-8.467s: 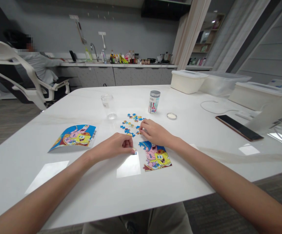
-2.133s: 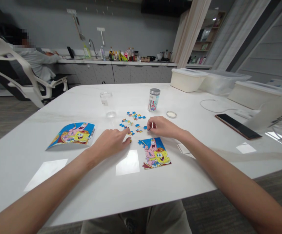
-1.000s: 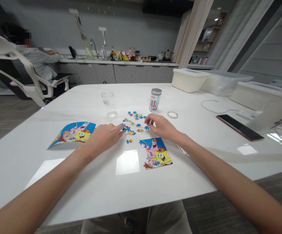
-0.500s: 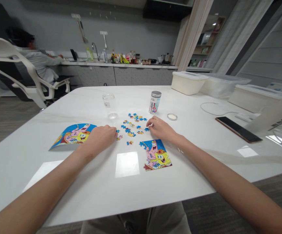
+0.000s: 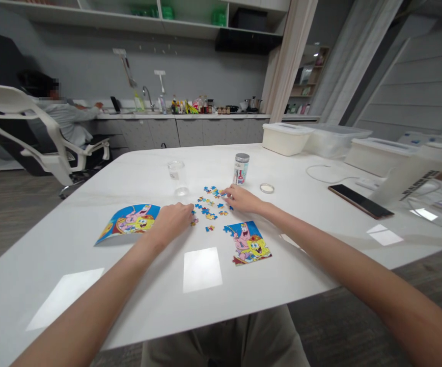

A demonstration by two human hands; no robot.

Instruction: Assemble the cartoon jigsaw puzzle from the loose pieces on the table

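Observation:
Loose jigsaw puzzle pieces (image 5: 211, 216) lie scattered on the white table between my hands. My right hand (image 5: 241, 199) reaches over the pile's right side, fingers stretched out and a little apart, fingertips by the back pieces. At the pile's left edge rests my left hand (image 5: 175, 220), its fingers curled. Pieces show beside its fingertips; whether it grips one is hidden. Nearer to me lies a partly joined puzzle (image 5: 252, 244) with a pink starfish and a yellow sponge character, its left edge ragged. A curved picture sheet (image 5: 133, 220) with the same scene lies beyond my left forearm.
Behind the pieces stand a clear open jar (image 5: 178, 178) and a silver-lidded canister (image 5: 241, 169). A round lid (image 5: 267, 188) lies to their right. Farther right are a phone (image 5: 360, 201), a cable and white storage boxes (image 5: 286, 140). A person (image 5: 66, 120) sits at the back left.
My right hand has shifted from the pile's right edge toward its back pieces, and its fingers have stretched out. My left hand stays by the left edge. The view has tilted upward.

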